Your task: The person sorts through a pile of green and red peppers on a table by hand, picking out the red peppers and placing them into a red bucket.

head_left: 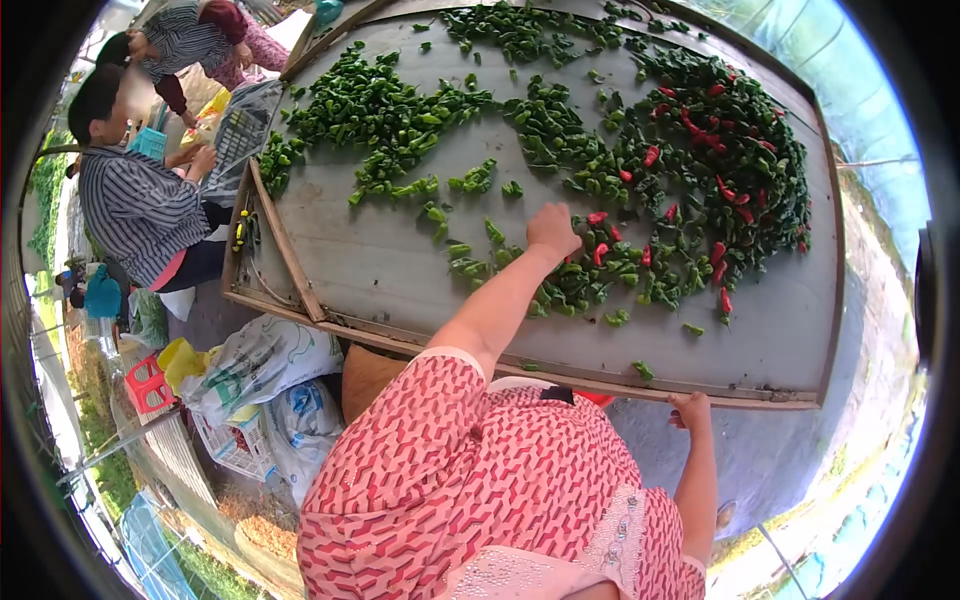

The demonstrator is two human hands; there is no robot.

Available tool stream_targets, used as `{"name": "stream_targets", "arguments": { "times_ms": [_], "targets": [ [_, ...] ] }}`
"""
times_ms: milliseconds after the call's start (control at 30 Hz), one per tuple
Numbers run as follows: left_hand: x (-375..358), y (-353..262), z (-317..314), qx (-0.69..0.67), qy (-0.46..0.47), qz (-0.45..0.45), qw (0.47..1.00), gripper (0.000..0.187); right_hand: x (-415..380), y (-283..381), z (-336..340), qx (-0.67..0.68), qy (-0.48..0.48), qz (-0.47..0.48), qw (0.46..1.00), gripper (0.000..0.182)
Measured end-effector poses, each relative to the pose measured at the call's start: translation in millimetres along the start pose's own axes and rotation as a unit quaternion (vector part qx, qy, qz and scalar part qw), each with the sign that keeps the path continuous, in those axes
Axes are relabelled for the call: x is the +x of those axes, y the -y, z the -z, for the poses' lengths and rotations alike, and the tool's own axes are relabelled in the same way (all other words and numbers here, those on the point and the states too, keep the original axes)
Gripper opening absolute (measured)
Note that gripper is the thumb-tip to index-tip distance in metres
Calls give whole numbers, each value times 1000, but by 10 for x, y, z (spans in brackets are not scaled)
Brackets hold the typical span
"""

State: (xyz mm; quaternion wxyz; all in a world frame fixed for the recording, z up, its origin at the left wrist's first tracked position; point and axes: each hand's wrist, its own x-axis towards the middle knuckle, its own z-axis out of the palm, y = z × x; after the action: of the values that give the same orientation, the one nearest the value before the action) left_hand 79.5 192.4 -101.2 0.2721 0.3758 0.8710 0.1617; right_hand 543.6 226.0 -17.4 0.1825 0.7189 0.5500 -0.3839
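My left hand [553,232] reaches over the middle of a grey table with a wooden rim [480,368]. Its fingers are curled together among scattered green peppers [468,268], just left of a few red peppers [600,254]; whatever they hold is hidden. Down at the near rim, my right hand [690,410] is closed, fingers bent in against the wood; what is inside cannot be made out. A large heap of dark green peppers [775,165] mixed with red ones lies on the right. Another pile of green peppers [350,105] covers the upper left.
Two people in striped clothes, one nearer [140,205] and one behind [185,40], are beyond the table's left end. A wooden strip [285,240] crosses that end. White sacks [265,365], a red stool [148,385] and a white crate [235,445] stand at lower left.
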Motion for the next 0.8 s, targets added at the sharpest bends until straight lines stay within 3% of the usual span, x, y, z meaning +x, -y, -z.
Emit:
{"name": "stream_targets", "arguments": {
  "times_ms": [133, 333, 433, 467, 533, 633, 733, 800],
  "targets": [
    [-146, -44, 48, -17, -49, -42, 998, 44, -22, -18, 41, 13, 15, -7, 1000, 38],
    [-293, -8, 89, -8, -12, -116, 993, 32, -71, 77, 48, 13, -2, -6, 1000, 40],
    [-149, 130, 107, -122, -23, -79, 989, 26, -48, 24, 29, 9, 3, 5, 1000, 41],
    [-70, 153, 137, -264, 14, -30, 964, 22, -30, 5, 32, 5, 6, 12, 1000, 42],
    [65, 139, 313, -522, 85, 77, 845, 15, -19, -15, 27, 1, 1, 6, 1000, 43],
    [325, 116, 454, -465, 159, 61, 869, 12, -60, 55, 35, -9, -3, -6, 1000, 44],
    [598, -29, 296, -289, 142, 20, 947, 21, -54, 68, 38, -16, -1, -17, 1000, 43],
    [640, -212, 235, -91, 65, -54, 992, 31, -32, 60, 41, -14, 5, -22, 1000, 43]
  ]
}}
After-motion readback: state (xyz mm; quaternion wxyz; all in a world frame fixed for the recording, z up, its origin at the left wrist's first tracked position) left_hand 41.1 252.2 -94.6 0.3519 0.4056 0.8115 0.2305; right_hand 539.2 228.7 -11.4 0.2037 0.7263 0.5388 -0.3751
